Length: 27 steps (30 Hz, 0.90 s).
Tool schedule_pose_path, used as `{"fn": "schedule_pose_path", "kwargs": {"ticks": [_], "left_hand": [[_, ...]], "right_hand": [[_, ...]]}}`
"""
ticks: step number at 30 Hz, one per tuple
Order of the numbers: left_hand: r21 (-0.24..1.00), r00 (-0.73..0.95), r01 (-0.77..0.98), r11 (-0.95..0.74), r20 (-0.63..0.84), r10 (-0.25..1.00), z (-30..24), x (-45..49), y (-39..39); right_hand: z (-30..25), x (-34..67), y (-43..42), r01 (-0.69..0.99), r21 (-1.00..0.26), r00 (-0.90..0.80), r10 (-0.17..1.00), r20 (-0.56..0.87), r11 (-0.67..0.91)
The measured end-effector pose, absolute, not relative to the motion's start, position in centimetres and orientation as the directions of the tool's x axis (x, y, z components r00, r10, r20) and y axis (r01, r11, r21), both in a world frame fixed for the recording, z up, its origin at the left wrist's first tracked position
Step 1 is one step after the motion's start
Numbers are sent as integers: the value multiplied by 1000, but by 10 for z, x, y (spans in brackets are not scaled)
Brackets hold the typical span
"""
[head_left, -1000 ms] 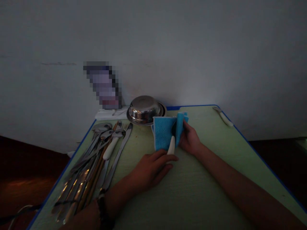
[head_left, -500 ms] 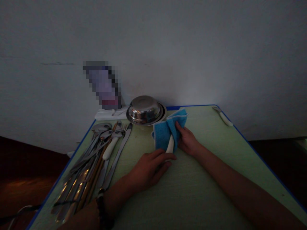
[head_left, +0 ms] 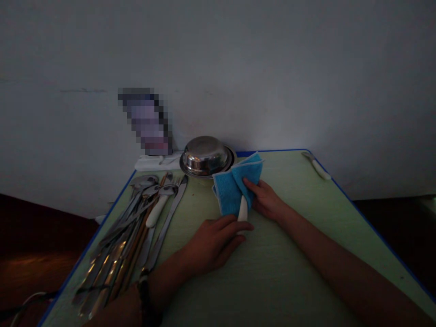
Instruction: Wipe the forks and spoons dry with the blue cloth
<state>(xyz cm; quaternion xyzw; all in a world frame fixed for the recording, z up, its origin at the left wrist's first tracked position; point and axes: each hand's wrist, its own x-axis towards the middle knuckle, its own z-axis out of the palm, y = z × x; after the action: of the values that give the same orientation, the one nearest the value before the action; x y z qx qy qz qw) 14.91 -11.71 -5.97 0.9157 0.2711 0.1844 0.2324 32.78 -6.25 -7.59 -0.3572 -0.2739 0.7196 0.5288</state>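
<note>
L hand (head_left: 214, 238) grasps utensil (head_left: 243, 210) by white handle, near; R hand (head_left: 269, 202) pinches blue cloth (head_left: 231, 188), now shifted left and wrapped tighter over utensil's far end.

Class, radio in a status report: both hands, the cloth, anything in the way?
Left hand pinches white-handled utensil at its end. Right hand presses blue cloth around it. Steel bowl close behind cloth, cutlery pile off left; neither blocking.

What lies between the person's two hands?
A white-handled utensil: left hand pinches its handle, right hand holds the blue cloth round its far end. Head view.
</note>
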Motion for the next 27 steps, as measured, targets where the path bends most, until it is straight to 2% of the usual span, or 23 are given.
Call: {"fn": "schedule_pose_path", "kwargs": {"ticks": [27], "left_hand": [[530, 793, 395, -750, 215, 569, -59, 150, -116]], "right_hand": [[-73, 327, -63, -547, -781, -189, 953, -236, -302]]}}
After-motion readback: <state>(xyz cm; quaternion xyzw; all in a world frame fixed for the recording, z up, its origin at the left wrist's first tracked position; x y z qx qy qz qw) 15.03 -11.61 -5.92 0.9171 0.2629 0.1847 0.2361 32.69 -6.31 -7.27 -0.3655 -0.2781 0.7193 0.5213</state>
